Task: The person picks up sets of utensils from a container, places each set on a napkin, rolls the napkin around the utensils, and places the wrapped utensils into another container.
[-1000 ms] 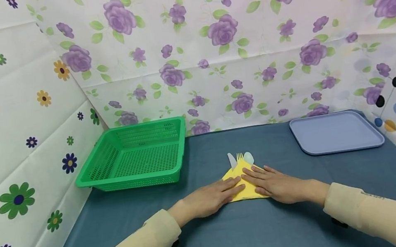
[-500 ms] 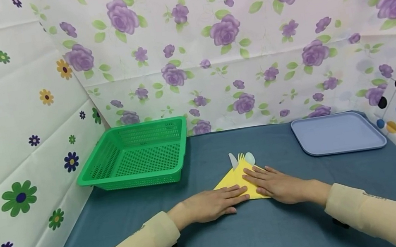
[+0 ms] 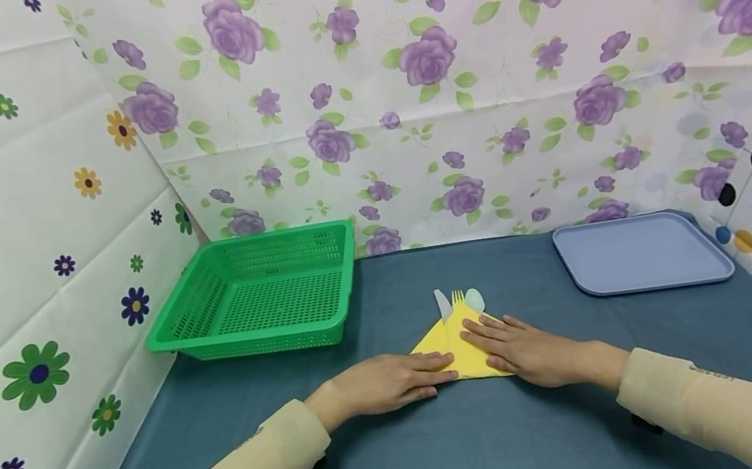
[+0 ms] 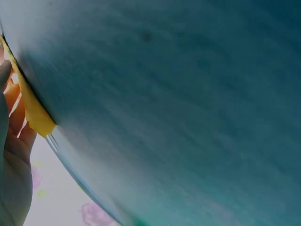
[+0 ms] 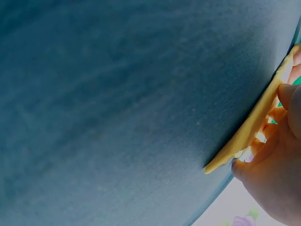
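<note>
A yellow napkin (image 3: 471, 357), folded to a triangle, lies on the table in the head view. From its top point stick out a pale knife (image 3: 443, 305), a yellow fork (image 3: 457, 297) and a pale green spoon (image 3: 473, 300); their lower ends are hidden in the folds. My left hand (image 3: 388, 382) rests with straight fingers on the napkin's left side. Flat across the right side lies my right hand (image 3: 530, 353), fingers spread. Both wrist views show the napkin's edge low against the table, with the napkin (image 4: 35, 110) under the left fingers and the napkin (image 5: 254, 125) under the right.
A green perforated basket (image 3: 247, 337) stands at the back left of the blue tablecloth (image 3: 490, 449). Toward the back right lies a flat lilac-blue tray (image 3: 642, 251). Flowered sheets (image 3: 368, 172) hang behind and at the left; a dotted sheet hangs at the right.
My left hand first slid slightly toward me, uncovering more of the napkin's left side, then shifted left, so its fingertips lie farther from the middle. The right hand stays on the napkin.
</note>
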